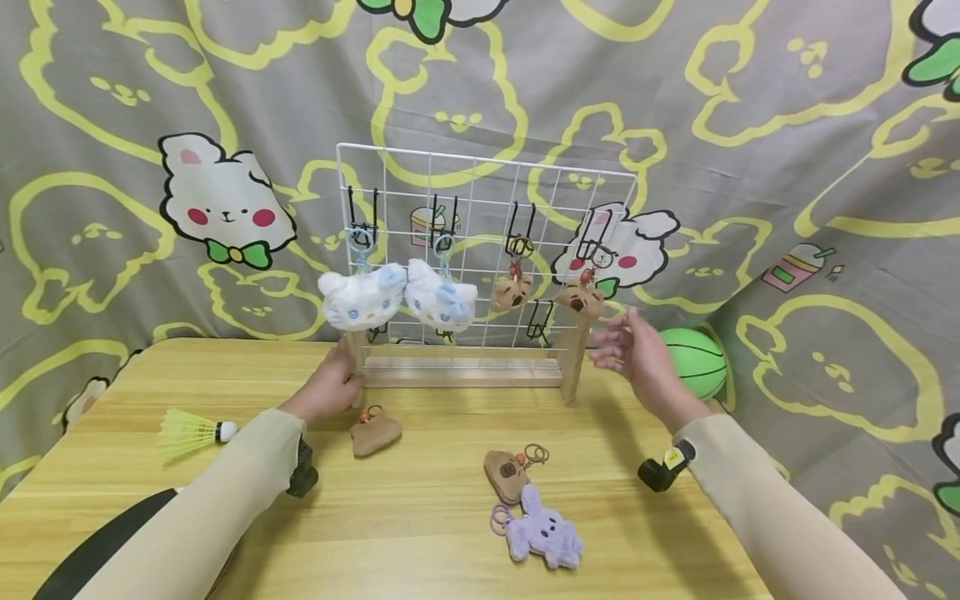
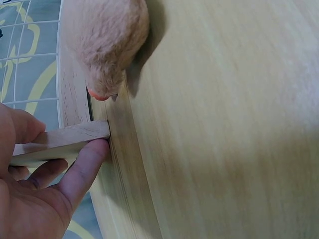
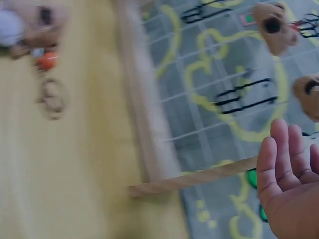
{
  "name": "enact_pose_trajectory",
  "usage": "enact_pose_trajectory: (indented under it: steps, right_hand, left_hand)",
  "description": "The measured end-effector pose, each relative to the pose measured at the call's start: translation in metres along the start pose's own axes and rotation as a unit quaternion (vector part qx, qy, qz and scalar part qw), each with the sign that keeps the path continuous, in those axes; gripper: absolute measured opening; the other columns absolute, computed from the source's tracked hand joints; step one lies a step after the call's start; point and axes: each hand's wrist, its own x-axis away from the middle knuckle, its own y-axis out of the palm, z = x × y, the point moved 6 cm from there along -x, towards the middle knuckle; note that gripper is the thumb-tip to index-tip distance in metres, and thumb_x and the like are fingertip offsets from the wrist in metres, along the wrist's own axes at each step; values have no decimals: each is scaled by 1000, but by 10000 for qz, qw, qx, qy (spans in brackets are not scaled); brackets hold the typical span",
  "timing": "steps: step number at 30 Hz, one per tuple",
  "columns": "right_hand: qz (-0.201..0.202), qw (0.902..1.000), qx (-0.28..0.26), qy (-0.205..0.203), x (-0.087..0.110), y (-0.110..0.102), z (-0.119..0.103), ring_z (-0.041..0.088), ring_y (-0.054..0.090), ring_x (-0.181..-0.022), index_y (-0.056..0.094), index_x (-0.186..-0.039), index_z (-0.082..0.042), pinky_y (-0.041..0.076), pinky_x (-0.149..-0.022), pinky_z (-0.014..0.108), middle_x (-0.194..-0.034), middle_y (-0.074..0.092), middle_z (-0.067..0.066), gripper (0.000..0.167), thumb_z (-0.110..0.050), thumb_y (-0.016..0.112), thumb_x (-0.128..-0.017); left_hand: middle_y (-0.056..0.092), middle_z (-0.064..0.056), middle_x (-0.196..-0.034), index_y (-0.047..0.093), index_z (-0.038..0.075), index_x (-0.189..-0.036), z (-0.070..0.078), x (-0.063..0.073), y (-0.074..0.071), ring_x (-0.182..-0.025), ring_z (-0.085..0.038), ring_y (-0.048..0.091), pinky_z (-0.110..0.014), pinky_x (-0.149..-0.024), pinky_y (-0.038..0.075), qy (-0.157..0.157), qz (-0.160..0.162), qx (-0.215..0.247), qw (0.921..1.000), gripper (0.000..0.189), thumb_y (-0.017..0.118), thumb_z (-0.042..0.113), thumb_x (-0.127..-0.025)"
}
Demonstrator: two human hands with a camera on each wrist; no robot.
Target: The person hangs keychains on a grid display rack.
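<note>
A white wire grid rack (image 1: 487, 157) with wooden feet stands at the back of the table. My left hand (image 1: 330, 385) holds its left wooden foot (image 2: 75, 133), thumb and fingers on opposite faces. Beside the right wooden foot (image 1: 574, 371), my right hand (image 1: 641, 354) is raised with straight, relaxed fingers and nothing in them. From black hooks hang two white cat plush keychains (image 1: 363, 300) with blue bows and two brown plush keychains (image 1: 581, 300). A brown plush keychain (image 1: 377, 433) lies close to my left hand. Nearer the front, another brown one (image 1: 504, 477) touches a purple bunny keychain (image 1: 546, 533).
On the left of the table (image 1: 420, 517) lies a yellow shuttlecock (image 1: 191, 435). A dark round-edged object (image 1: 112, 546) is partly under my left forearm. Behind my right wrist sits a green ball (image 1: 693, 364). A patterned grey curtain (image 1: 300, 100) hangs behind the rack.
</note>
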Motion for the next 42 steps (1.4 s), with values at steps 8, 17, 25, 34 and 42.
enact_pose_trajectory:
  steps: [8,17,25,34,42]
  right_hand:
    - [-1145,9849,1180,542,18,33,45,13,67,-84,58,-99,-9,62,-85,31,-91,67,-1,29,-27,40,-113]
    - [-2903,9137,2845,-13,28,133,53,25,70,-91,63,-111,5,63,-83,40,-110,70,26,27,-20,50,-109]
    - [-2713,8755,3888,-935,6,216,59,27,72,-94,66,-116,1,58,-79,21,-110,73,18,26,-21,58,-106]
    - [-2501,8293,4895,-1001,7,285,81,18,68,-101,55,-142,-1,59,-85,27,-121,70,12,67,-54,61,-101]
    - [-2187,7411,6238,-1176,24,316,87,21,63,-111,71,-99,-16,59,-83,34,-121,67,9,38,-48,53,-105]
  left_hand:
    - [31,-49,-149,8,-24,-155,0,1,0,-138,-64,41,-73,-112,42,-48,-38,138,9999,73,49,-6,-97]
    - [36,-48,-146,10,-23,-156,0,-1,-1,-136,-63,43,-72,-110,44,-54,-16,126,9999,74,51,-6,-96]
    - [35,-47,-147,11,-22,-155,-1,-2,-1,-138,-62,43,-70,-112,44,15,-21,130,9999,72,50,-7,-96]
    - [37,-45,-148,17,-20,-154,-1,-2,-1,-135,-58,47,-69,-113,43,53,44,173,9998,69,51,-7,-96]
    - [37,-45,-147,16,-21,-154,-2,-4,-2,-137,-58,44,-71,-116,39,21,15,90,10000,68,49,-7,-96]
